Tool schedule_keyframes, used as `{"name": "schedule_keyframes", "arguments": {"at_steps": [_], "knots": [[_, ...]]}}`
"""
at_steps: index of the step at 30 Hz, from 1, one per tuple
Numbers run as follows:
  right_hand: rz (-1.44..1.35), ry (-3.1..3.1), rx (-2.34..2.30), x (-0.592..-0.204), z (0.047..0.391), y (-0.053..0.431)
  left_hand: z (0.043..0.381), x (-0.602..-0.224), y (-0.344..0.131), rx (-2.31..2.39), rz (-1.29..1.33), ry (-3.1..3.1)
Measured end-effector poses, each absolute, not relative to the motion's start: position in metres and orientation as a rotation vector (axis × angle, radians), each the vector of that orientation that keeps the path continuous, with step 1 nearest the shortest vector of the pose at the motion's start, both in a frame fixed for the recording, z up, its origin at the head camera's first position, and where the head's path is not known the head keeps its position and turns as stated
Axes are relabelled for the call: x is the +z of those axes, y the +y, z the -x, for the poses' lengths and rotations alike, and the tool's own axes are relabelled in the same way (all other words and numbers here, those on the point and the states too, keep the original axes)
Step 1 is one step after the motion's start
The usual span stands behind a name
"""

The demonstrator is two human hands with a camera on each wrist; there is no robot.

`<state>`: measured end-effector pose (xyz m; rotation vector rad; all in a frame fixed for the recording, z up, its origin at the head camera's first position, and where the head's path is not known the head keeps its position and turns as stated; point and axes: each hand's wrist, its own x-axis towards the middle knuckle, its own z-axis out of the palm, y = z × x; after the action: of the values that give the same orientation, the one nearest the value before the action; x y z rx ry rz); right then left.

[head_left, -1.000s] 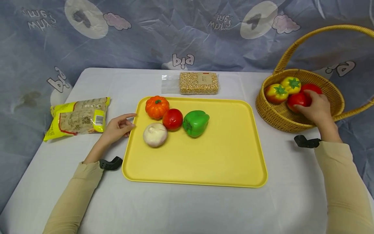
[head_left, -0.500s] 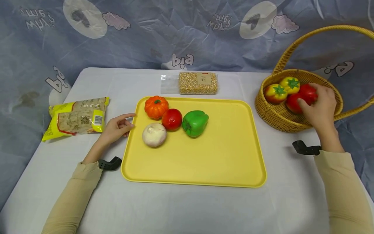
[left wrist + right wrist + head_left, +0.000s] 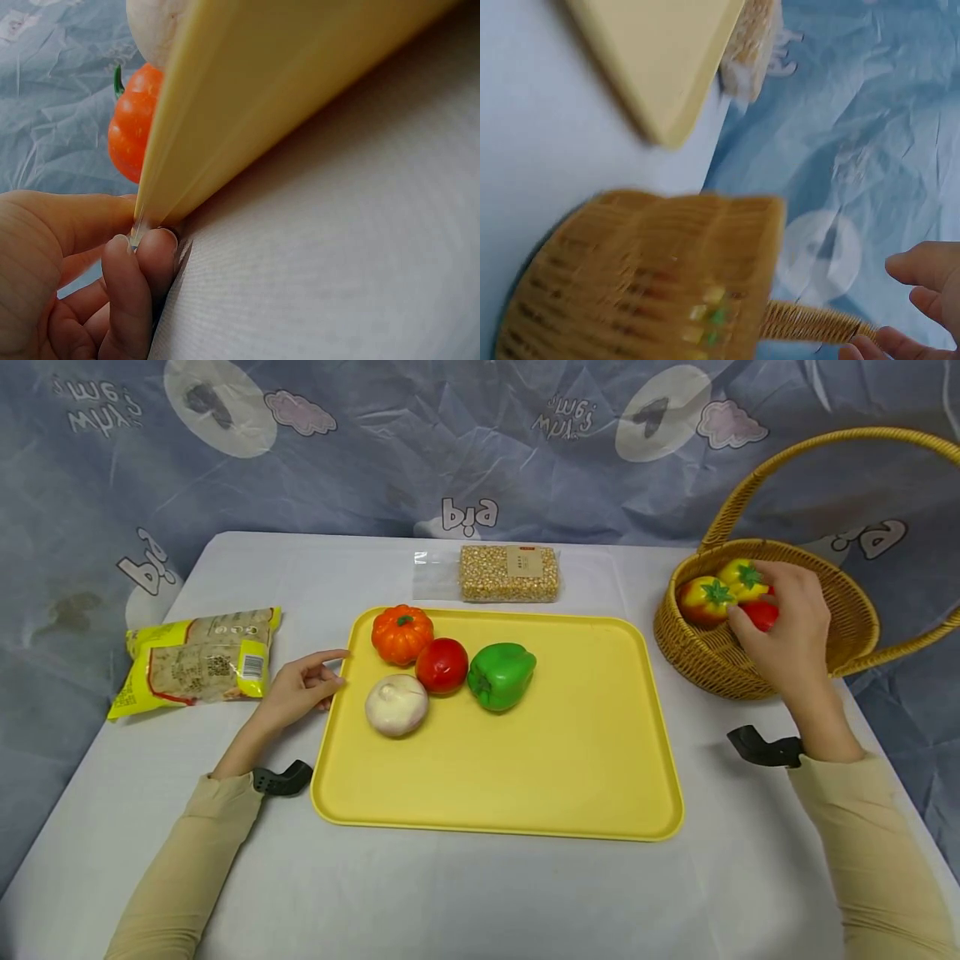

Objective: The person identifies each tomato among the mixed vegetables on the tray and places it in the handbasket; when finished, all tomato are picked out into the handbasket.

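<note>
My left hand (image 3: 295, 693) pinches the left rim of the yellow tray (image 3: 562, 752); in the left wrist view its thumb and fingers meet at the tray's edge. On the tray lie an orange pumpkin (image 3: 402, 635), a red round fruit (image 3: 442, 666), a green bell pepper (image 3: 502, 677) and a white bulb-like vegetable (image 3: 397, 705). Over the wicker basket (image 3: 693, 664), my right hand (image 3: 795, 627) has its thumb and fingers apart, with nothing between them in the right wrist view. Beside its fingertips are two yellow-and-red peppers (image 3: 707, 600) and a red piece (image 3: 761, 613), partly hidden.
A bag of yellow kernels (image 3: 510, 573) lies behind the tray. At the left is a yellow-and-clear food packet (image 3: 202, 662). The basket's tall handle (image 3: 738, 502) arches above it on the right. A printed blue cloth (image 3: 375, 460) hangs behind the table.
My right hand has come off the red pieces in the basket and moved left, toward the yellow-and-red peppers. The left hand stays at the tray's rim.
</note>
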<state>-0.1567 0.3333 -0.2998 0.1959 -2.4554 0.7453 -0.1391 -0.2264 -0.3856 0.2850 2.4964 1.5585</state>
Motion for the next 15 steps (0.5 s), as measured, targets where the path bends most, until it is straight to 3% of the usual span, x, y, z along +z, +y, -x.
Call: {"name": "schedule_keyframes", "arguments": {"at_steps": [15], "knots": [[-0.53,-2.372,0.767,-0.301,0.157,0.264,0.138,-0.384,-0.225,1.533,-0.265,2.51]]}}
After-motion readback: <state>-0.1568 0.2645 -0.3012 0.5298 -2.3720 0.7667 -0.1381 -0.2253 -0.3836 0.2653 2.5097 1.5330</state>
